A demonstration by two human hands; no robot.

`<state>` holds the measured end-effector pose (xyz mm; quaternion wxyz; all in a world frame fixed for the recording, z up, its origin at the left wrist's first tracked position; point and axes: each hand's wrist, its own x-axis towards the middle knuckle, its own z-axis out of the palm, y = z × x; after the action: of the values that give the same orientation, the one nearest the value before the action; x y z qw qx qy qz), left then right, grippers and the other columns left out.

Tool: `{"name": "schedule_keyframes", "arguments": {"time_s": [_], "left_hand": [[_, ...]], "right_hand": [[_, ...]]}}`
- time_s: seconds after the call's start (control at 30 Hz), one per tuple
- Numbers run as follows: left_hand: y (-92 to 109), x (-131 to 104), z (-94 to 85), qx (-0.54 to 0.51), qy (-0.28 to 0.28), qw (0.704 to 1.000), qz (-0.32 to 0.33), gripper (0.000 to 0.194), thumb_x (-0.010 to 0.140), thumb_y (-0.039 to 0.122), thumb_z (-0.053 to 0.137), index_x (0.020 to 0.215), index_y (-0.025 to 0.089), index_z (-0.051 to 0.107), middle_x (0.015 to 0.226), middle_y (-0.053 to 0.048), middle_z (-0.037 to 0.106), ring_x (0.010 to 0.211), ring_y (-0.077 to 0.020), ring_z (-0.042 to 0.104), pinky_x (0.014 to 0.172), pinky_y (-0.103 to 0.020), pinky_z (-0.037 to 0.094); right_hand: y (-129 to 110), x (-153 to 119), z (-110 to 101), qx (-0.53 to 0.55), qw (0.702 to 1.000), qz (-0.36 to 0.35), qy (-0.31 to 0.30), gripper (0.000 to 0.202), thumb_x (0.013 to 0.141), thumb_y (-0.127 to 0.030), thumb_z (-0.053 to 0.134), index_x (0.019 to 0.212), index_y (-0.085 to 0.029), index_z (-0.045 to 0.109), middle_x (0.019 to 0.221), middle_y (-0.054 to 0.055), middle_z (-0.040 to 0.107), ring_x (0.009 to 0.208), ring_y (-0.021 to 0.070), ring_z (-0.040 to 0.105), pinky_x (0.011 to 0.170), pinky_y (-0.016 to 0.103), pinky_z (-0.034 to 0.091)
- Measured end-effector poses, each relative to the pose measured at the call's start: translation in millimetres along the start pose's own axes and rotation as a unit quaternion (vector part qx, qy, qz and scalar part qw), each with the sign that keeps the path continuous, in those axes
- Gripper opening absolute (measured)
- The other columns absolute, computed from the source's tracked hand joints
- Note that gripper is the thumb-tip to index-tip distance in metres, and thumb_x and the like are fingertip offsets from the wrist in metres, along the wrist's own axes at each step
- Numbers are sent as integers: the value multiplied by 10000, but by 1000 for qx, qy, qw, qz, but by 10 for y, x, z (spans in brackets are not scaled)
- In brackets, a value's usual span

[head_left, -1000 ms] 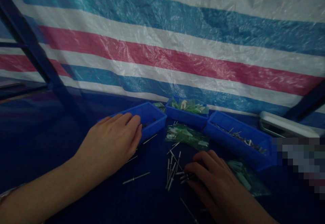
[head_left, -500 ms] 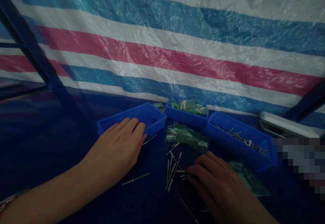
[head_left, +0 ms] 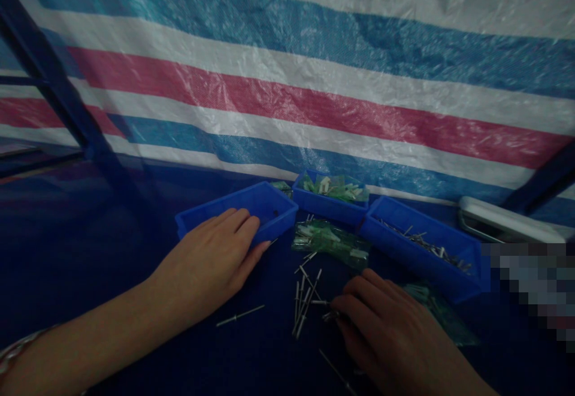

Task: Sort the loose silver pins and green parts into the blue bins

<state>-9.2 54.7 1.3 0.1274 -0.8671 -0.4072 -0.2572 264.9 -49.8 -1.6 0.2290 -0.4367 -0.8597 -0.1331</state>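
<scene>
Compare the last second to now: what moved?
The left hand drew back out of the left blue bin toward the person; its fingers now lie on the bin's near rim. The right hand stayed on the loose rivets. Bins and green bags unchanged.

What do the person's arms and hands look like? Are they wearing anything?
Both arms are bare, with no sleeves or gloves. The left hand has a thin silvery bracelet on its wrist. The right hand shows no rings or watch.
</scene>
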Motion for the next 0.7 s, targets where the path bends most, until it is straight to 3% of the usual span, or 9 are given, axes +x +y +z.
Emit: {"name": "schedule_keyframes", "arguments": {"time_s": [0.27, 0.43, 0.5, 0.6, 0.7], "left_hand": [[23, 3, -50, 43, -8, 999, 26, 264, 1126, 320, 502, 962, 234, 690, 893, -77, 711, 861, -297, 720, 820, -414, 632], [52, 12, -122, 77, -9, 995, 64, 288, 1091, 256, 470, 1023, 174, 738, 1022, -168, 806, 906, -382, 793, 778, -521, 665], [56, 8, -126, 80, -16, 994, 79, 276, 1099, 253, 484, 1017, 179, 736, 961, -139, 816, 839, -362, 808, 731, -488, 661], [66, -8, -115, 90, -16, 993, 78, 269, 1099, 229, 474, 995, 197, 721, 859, -97, 795, 754, -331, 792, 684, -442, 631], [78, -21, -112, 106, 2, 992, 71, 300, 1105, 218, 442, 990, 194, 718, 853, -110, 789, 753, -341, 782, 690, -456, 624]], "right_hand": [[-23, -5, -2, 5, 1000, 6, 9, 346, 774, 64, 680, 894, -244, 781, 837, -36, 767, 706, 173, 759, 713, 329, 650], [-17, -29, -14, 16, 1000, 14, 0, 315, 830, 43, 671, 901, -254, 750, 851, -26, 763, 704, 164, 735, 672, 297, 614], [-27, -24, -11, 16, 1000, 17, -10, 244, 913, -22, 717, 926, -265, 741, 847, -8, 749, 725, 175, 720, 651, 283, 582], [-49, 3, -9, 12, 999, 24, -26, 74, 1038, -239, 791, 990, -281, 752, 859, 29, 725, 802, 218, 717, 695, 302, 579], [-69, 27, -15, 11, 999, 29, -36, 125, 1078, -393, 796, 1025, -283, 768, 877, 51, 713, 842, 240, 708, 716, 318, 580]]}}
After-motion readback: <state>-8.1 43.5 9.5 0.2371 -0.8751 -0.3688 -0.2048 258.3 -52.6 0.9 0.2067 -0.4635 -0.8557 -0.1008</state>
